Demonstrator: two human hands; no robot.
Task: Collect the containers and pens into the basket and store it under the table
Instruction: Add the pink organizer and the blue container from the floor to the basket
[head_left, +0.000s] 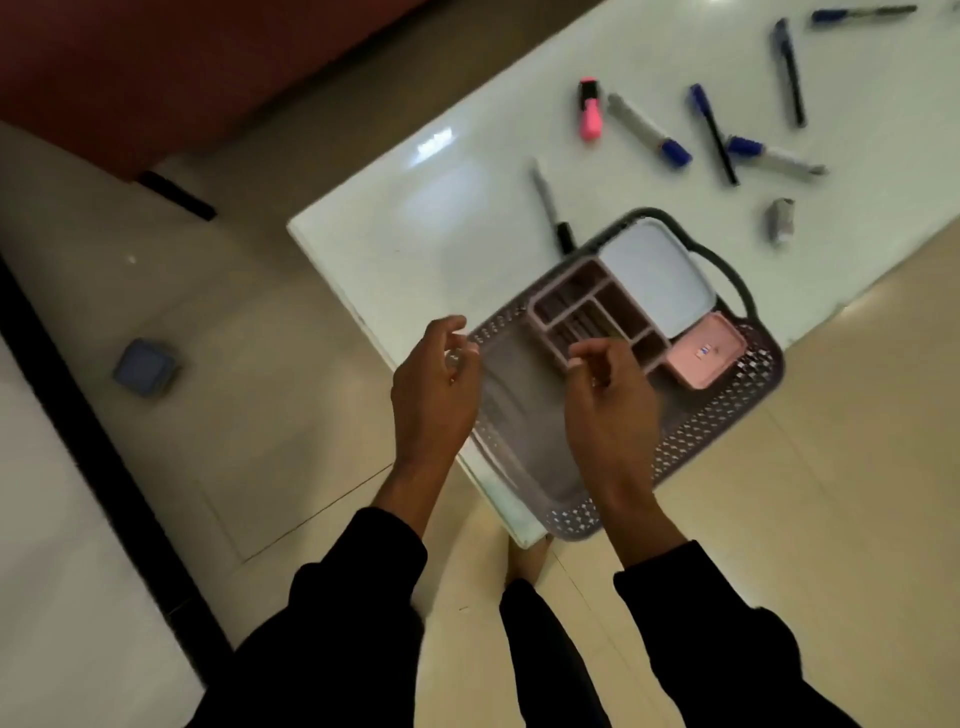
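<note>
Dark sleeves lead up to two bare hands raised above the near end of a grey perforated basket (691, 441), which sits at the corner of a pale table (415, 218) and overhangs its edge. The left hand (436, 395) is loosely curled, perhaps around something small and clear; this cannot be told. The right hand (608, 405) is half curled and empty. A pink divided organiser (592, 312), a pale lidded box (654, 280) and a small pink box (706, 356) are packed at the far end, probably to leave room for the scattered pens (649, 130). Motion blur softens everything.
</note>
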